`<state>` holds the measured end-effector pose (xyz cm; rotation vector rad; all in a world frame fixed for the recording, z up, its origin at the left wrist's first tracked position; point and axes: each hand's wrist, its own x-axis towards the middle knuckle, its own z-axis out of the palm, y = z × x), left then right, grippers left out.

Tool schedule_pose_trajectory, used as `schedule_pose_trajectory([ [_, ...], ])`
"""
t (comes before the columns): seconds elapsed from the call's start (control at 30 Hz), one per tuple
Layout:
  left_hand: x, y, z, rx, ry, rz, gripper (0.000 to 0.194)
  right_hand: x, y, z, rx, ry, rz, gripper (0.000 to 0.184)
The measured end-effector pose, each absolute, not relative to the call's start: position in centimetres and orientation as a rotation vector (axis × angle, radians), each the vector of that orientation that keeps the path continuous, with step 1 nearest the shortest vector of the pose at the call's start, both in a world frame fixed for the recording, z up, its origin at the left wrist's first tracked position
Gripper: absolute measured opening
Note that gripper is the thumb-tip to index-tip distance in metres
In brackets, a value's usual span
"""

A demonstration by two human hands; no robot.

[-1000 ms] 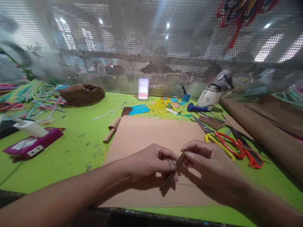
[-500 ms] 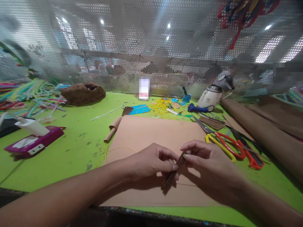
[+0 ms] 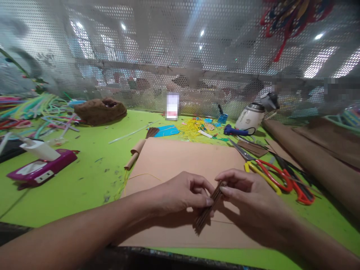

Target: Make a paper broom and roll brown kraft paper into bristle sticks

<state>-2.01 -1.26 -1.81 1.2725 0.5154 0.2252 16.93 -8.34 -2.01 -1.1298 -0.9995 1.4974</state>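
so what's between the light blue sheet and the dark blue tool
Between the light blue sheet and the dark blue tool, the head view shows a tangle of yellow strands, a white piece and small coloured scraps.

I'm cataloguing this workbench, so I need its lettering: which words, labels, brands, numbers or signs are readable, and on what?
No text can be read.
Lit screen: blurred out, unreadable.
White pot: faint marking, too small to read.
Purple power strip: no lettering can be made out.
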Motion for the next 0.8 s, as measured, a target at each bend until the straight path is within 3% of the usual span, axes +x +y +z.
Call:
schedule_pose_trajectory([
  [0.3,-1.9,-1.4,-2.0,1.178,0.507,0.260,0.027,17.5,-8.0,-2.5,-1.181,-1.126,1.390,0.017],
  [0.57,-1.7,-1.4,-2.0,1.281,0.547,0.303,0.041,17.6,-7.8,-2.1,-1.165,-1.167,1.401,0.012],
  [0.8,-1.6,-2.6,-2.0,1.419,0.650,0.357,0.024,16.9,-7.6,-2.6,-1.243,-1.188,1.220,0.016],
])
